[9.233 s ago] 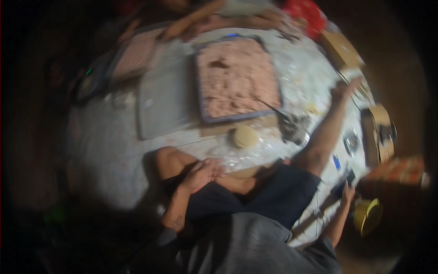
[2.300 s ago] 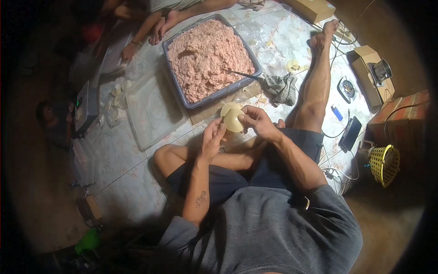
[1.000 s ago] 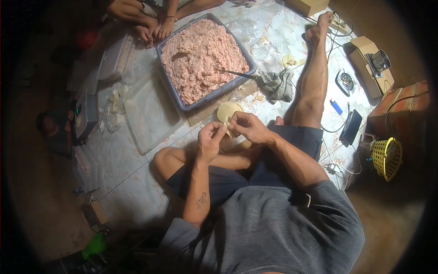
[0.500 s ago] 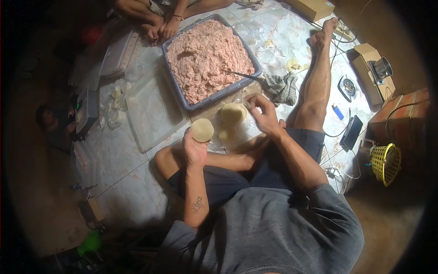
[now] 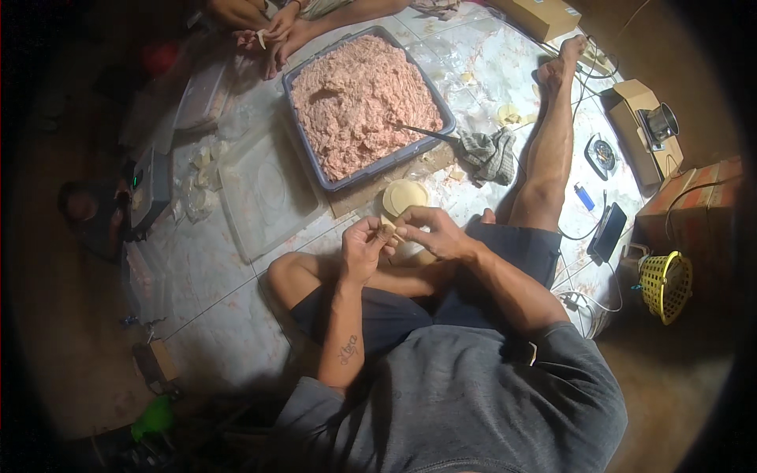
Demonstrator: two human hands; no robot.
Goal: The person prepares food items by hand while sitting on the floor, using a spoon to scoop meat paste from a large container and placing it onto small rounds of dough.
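Note:
Both my hands meet over my lap. My left hand (image 5: 363,251) and my right hand (image 5: 438,234) pinch a pale round dough wrapper (image 5: 389,225) between their fingertips; it looks folded, and the fingers cover most of it. Just beyond them lies a stack of round wrappers (image 5: 404,194). A blue-grey tub (image 5: 355,179) heaped with pink minced filling (image 5: 355,102) stands farther off, with a dark utensil handle (image 5: 426,131) sticking out over its right rim.
A checked cloth (image 5: 487,154) lies by the handle. Left of the tub sits a shallow clear tray (image 5: 264,201). Another person's hands (image 5: 277,27) hold something pale at the far left. To the right are an ashtray (image 5: 602,153), a blue lighter (image 5: 583,195), a phone (image 5: 607,231) with cables and a yellow basket (image 5: 665,286).
My right hand has come from the stack toward my left hand. The wrapper that lay flat on my left fingers is now pinched by both hands. The other person's hands have risen.

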